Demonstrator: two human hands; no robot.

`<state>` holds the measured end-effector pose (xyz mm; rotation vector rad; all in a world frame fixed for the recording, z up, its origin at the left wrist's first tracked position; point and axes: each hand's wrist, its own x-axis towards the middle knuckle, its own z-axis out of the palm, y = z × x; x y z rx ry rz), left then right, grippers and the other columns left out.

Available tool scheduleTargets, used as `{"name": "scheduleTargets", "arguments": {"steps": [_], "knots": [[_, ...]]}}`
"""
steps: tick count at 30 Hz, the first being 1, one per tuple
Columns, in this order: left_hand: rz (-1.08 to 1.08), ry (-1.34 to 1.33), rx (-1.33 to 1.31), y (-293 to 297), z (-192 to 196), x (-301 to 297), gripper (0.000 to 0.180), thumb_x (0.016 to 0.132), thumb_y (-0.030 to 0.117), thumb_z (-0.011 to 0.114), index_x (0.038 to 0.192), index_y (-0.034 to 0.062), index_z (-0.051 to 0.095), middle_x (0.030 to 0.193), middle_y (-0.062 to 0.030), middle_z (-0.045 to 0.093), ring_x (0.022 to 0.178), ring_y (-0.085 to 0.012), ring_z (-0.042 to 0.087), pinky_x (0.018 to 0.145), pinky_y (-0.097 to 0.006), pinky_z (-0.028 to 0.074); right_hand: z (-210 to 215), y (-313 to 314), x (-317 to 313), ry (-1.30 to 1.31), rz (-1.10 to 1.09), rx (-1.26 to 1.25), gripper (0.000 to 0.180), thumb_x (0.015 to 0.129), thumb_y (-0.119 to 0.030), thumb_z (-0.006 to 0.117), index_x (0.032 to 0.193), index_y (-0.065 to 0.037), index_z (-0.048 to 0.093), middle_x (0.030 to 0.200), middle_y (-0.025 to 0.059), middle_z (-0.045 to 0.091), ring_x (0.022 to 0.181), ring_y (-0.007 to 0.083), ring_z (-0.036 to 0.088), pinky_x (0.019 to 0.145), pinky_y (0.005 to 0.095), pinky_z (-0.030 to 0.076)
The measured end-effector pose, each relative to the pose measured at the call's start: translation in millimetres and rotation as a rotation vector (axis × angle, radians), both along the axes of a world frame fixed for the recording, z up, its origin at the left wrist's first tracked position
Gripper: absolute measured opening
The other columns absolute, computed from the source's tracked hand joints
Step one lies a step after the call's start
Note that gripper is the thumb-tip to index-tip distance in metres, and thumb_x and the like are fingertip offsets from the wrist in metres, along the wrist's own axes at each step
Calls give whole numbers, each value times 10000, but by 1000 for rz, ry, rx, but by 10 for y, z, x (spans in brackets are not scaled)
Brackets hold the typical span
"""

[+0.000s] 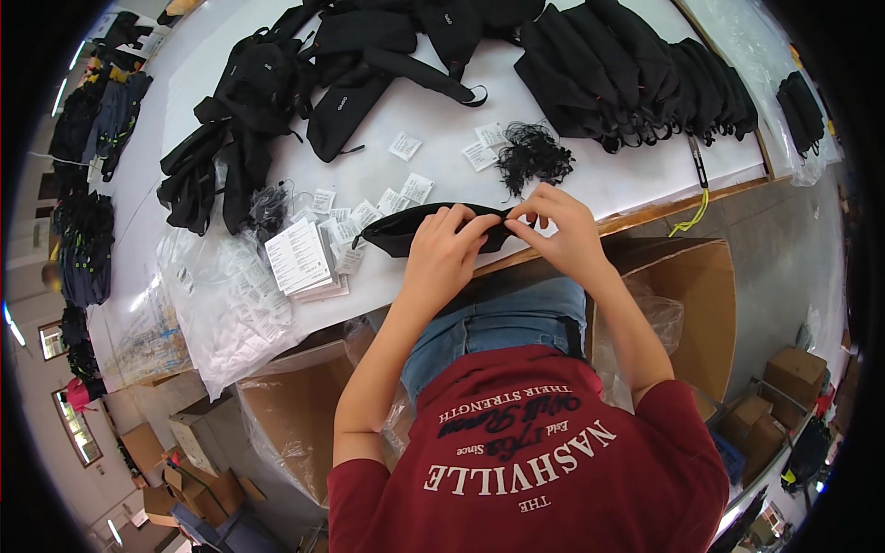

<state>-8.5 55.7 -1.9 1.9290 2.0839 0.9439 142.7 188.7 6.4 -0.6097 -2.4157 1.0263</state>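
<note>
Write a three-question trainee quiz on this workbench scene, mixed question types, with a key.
1. True or false: both hands, left hand and right hand, are on the black pouch.
2. The stack of white tags lies to the pouch's: A) left B) right
3. Fill in: the bundle of black strings lies on the white ____.

Key: 1 true; 2 A; 3 table.

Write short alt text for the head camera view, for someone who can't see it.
Both hands, left hand and right hand, pinch a black fabric pouch at the edge of a white table. Paper tags, a bundle of black strings and more black pouches lie beyond.
</note>
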Motion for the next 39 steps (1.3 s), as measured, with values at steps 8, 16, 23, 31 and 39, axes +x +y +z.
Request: {"name": "scheduleTargets", "arguments": {"steps": [8, 16, 23, 31, 39], "knots": [[17, 3, -6, 13, -10, 47, 256, 779, 54, 642, 1025, 124, 644, 828, -43, 536, 771, -225, 515, 684, -343, 391, -433, -273, 93, 247, -368, -661, 55, 835, -90, 674, 816, -57, 633, 690, -46, 511, 591, 31, 418, 534, 175, 300], [13, 25, 8, 14, -13, 83, 251, 782, 47, 625, 1021, 119, 647, 831, -47, 529, 784, -227, 524, 691, -343, 403, -508, -147, 120, 180, -296, -1502, 147, 876, -209, 595, 803, -82, 595, 647, -59, 442, 577, 39, 389, 517, 201, 284], [9, 49, -14, 8, -3, 84, 294, 769, 29, 612, 1047, 119, 643, 839, -49, 530, 795, -221, 531, 706, -341, 413, -306, -11, 151, 45, -204, -1391, 116, 867, -213, 604, 815, -115, 571, 660, -74, 441, 584, 27, 388, 521, 189, 282], [2, 54, -1, 43, 25, 90, 309, 772, 42, 616, 1061, 145, 652, 858, -48, 541, 769, -225, 524, 686, -340, 402, -340, 74, 199, 144, -327, -858, 86, 871, -184, 613, 872, -111, 567, 711, -73, 487, 641, 28, 411, 589, 179, 306], [6, 55, 12, 22, 4, 87, 304, 781, 47, 618, 1071, 130, 644, 852, -50, 546, 770, -229, 532, 690, -344, 407, 34, 0, -4, 48, -57, -6, 281, 756, -208, 722, 998, -92, 641, 952, 15, 585, 940, 185, 533, 852, 309, 388]]}}
